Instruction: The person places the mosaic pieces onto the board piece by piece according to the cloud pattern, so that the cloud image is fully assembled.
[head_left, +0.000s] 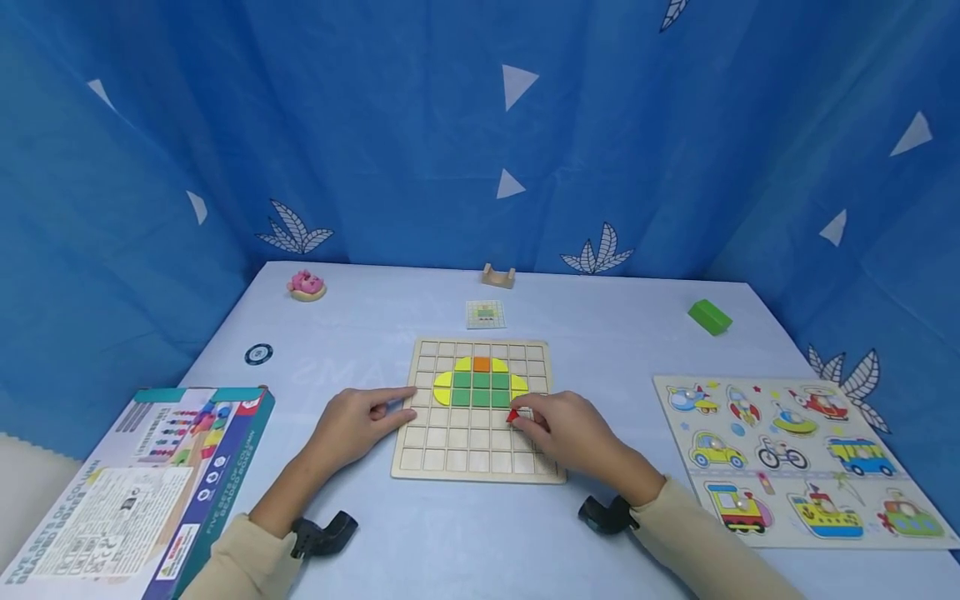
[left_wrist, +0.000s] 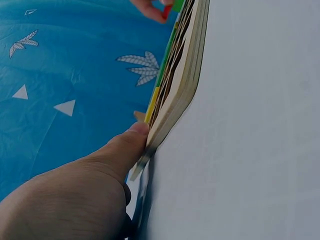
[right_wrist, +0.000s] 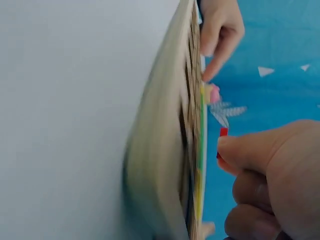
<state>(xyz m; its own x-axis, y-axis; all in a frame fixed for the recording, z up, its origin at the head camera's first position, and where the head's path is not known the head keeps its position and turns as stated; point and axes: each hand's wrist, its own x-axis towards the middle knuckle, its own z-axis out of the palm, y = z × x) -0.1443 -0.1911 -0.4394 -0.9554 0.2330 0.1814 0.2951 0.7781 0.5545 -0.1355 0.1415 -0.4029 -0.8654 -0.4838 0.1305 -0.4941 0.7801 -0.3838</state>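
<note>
A square wooden grid board [head_left: 457,459] lies flat on the table. Green squares [head_left: 481,389] form a block near its upper middle, with an orange square [head_left: 482,364] above and yellow curved pieces [head_left: 443,395] at the sides. My right hand [head_left: 570,425] pinches a small red piece [head_left: 512,415] between thumb and index finger, over the board just below the green block. In the right wrist view the red piece [right_wrist: 223,132] appears edge-on and raised off the board. With thumb and index finger extended, my left hand [head_left: 352,427] touches the board's left edge; its other fingers are mostly hidden.
Behind the board lie a small pattern card [head_left: 485,314] and a wooden stand [head_left: 498,276]. A boxed toy [head_left: 150,492] is at left, near a round chip [head_left: 258,354] and pink toy [head_left: 306,285]. A vehicle puzzle [head_left: 795,458] and green block [head_left: 709,317] are at right.
</note>
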